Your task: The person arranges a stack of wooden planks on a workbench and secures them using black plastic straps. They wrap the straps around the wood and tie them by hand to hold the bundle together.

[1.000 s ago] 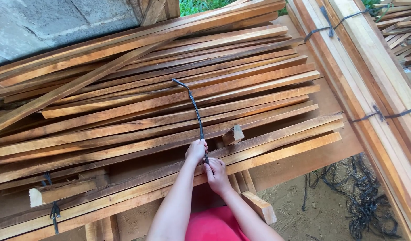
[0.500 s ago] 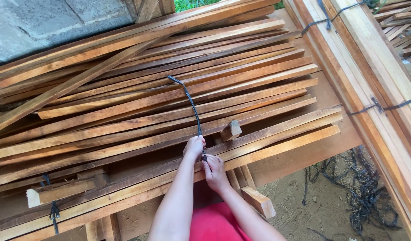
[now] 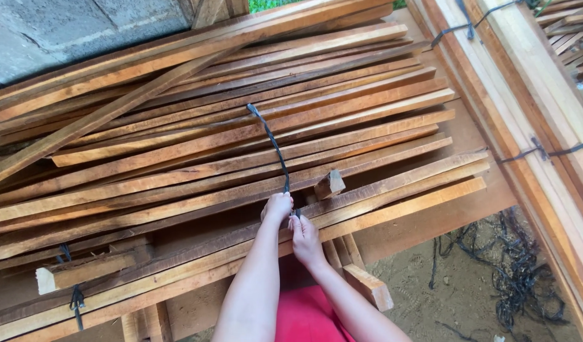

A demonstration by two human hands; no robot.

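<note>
The thin black plastic strap (image 3: 274, 147) curves up over the stack of long reddish-brown wooden slats (image 3: 241, 133); its lower end is hidden inside my 2 fists. My left hand (image 3: 278, 208) and right hand (image 3: 303, 233) are both closed tight on it, at the stack's near edge, beside a small wooden block (image 3: 329, 184).

Strap (image 3: 272, 142) atop slat stack (image 3: 177, 158); bundled planks (image 3: 532, 82) right; wall (image 3: 63, 31) behind.

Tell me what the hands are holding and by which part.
Both hands grip the black strap at its lower end, left hand just above right hand, near the edge of the wooden slats. The strap's far end lies free across the stack.
</note>
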